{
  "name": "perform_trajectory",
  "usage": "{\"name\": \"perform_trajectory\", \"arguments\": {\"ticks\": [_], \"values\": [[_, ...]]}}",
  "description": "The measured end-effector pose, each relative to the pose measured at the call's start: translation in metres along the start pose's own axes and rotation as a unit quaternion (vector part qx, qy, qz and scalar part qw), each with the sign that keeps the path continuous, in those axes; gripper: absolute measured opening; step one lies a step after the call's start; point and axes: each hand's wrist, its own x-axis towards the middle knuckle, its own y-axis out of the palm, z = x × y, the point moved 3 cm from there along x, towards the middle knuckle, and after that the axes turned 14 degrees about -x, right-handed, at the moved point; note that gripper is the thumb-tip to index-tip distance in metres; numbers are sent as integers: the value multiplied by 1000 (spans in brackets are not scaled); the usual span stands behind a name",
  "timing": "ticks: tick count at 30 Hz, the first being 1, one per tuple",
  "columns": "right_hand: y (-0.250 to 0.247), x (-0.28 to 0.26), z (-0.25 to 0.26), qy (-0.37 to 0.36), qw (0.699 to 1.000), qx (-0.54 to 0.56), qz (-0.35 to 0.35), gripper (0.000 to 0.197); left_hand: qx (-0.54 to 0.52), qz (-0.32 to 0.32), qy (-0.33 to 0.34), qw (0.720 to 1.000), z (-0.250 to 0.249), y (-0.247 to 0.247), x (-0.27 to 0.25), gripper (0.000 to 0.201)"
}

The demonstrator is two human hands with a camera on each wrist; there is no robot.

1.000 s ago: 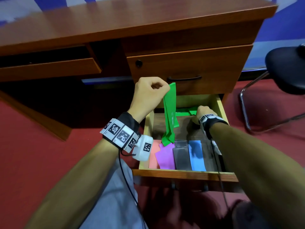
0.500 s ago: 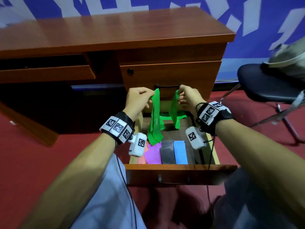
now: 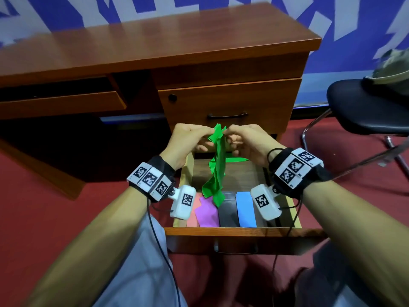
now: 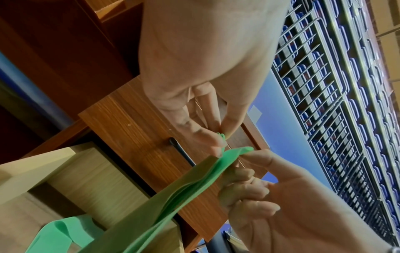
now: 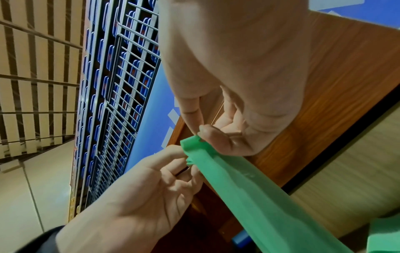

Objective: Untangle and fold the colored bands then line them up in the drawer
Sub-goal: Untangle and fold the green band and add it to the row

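A green band [image 3: 215, 173] hangs crumpled over the open drawer [image 3: 243, 232]. My left hand [image 3: 208, 132] and right hand [image 3: 229, 131] pinch its top ends together, fingertips almost touching. The left wrist view shows my left hand [image 4: 220, 137] pinching the green band [image 4: 173, 188] between thumb and forefinger. In the right wrist view my right hand [image 5: 201, 135] pinches the band's [image 5: 249, 188] rolled edge. Folded salmon [image 3: 191, 218], purple [image 3: 207, 214], dark grey [image 3: 228, 213] and blue [image 3: 245, 209] bands lie side by side at the drawer's front.
A closed upper drawer with a dark handle [image 3: 228, 116] is just behind my hands. The wooden desk top [image 3: 155, 47] stretches above. A black chair [image 3: 365, 107] with a bag on it stands to the right. Red floor lies on both sides.
My right hand rose out of the drawer with the band's other end. Both hands then came together, so the band now hangs doubled from one point.
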Motion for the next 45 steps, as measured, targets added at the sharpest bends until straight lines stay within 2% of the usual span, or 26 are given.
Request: {"name": "perform_trajectory", "arguments": {"ticks": [6, 20, 24, 30, 34, 38, 40, 43, 45], "values": [[3, 1, 1, -28, 998, -57, -1, 7, 37, 25, 18, 999, -3, 3, -4, 19], [9, 1, -1, -43, 998, -31, -22, 10, 60, 22, 36, 997, -5, 2, -8, 14], [7, 3, -1, -41, 998, -26, -27, 16, 66, 21, 35, 997, -6, 3, -9, 11], [4, 4, -6, -40, 999, -7, -1, 9, 71, 38, 33, 996, -9, 1, -10, 16], [3, 2, -6, -52, 998, -31, 0, 16, 97, 61, 52, 992, -14, 0, -14, 24], [5, 4, -3, -48, 998, -37, 32, 20, 110, 49, 51, 991, -16, -5, -12, 17], [8, 5, 1, -54, 996, -45, 46, 23, 122, 30, 78, 989, -19, -8, -10, 14], [11, 15, -6, -53, 990, -134, 8, 24, 141, -25, 146, 979, -25, -16, -7, 13], [11, 24, -21, -53, 959, -277, -21, 21, 144, -57, 181, 971, -30, -21, -6, 15]]}}
